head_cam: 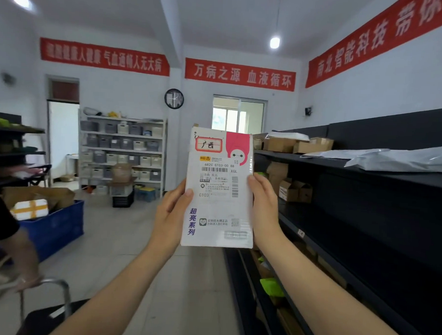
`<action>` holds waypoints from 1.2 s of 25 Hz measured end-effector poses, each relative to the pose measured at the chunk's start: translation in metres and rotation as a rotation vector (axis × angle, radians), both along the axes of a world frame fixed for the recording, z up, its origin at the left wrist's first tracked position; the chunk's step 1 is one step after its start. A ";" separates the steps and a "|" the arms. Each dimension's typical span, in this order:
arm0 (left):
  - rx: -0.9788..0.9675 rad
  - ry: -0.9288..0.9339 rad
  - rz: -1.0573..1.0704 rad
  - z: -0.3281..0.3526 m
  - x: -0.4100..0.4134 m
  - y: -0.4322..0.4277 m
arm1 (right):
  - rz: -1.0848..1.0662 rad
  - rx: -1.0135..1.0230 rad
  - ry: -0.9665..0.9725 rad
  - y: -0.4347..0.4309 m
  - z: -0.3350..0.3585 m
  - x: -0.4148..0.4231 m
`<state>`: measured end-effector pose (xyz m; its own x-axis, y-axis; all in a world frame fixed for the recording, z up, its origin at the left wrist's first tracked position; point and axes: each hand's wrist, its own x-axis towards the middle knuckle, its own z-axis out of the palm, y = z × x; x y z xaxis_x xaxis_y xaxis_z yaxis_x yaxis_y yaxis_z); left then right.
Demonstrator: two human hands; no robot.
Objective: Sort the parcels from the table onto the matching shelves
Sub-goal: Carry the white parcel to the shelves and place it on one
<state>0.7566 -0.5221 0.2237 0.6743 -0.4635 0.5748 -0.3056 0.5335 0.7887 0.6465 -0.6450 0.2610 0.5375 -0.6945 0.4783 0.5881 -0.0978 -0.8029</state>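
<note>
White parcel [218, 190] stands upright between my hands, label facing me. I see my left hand [172, 212] curled on its left edge, thumb on the front; my right hand [264, 208] closes on the right edge likewise. Right of the parcel run black shelves [368, 175] bearing cardboard boxes [298, 144] and grey mailer bags [404, 157]. Left of it, a blue crate [55, 225] sits on the tiled floor [134, 229].

**Materials and finishes observed**

Parcel [218, 190], centre: smooth white card, slightly glossy, with a paper shipping label. Shelving [366, 198], 3 o'clock: matt black, metal by appearance. Bags [404, 159] at 2 o'clock: glossy grey plastic film, wrinkled. Boxes [295, 145] at 1 o'clock: matt brown cardboard. Crate [55, 227], 9 o'clock: blue plastic. Floor [124, 229]: smooth pale tile.
</note>
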 end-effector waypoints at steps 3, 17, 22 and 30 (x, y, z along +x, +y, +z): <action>0.017 -0.016 0.045 -0.003 -0.004 0.001 | 0.021 -0.015 0.010 -0.005 -0.004 0.002; 0.089 0.029 0.025 -0.012 0.080 0.015 | 0.056 0.041 0.045 0.006 -0.022 0.084; 0.083 0.004 0.053 -0.005 0.111 0.012 | 0.028 0.051 0.033 0.005 -0.019 0.113; 0.093 -0.034 0.039 0.001 0.134 -0.034 | 0.010 0.015 -0.007 -0.040 -0.007 0.137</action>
<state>0.8909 -0.5559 0.2251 0.6733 -0.4898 0.5539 -0.3523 0.4461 0.8227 0.7838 -0.6846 0.2544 0.5416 -0.6961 0.4713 0.5943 -0.0795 -0.8003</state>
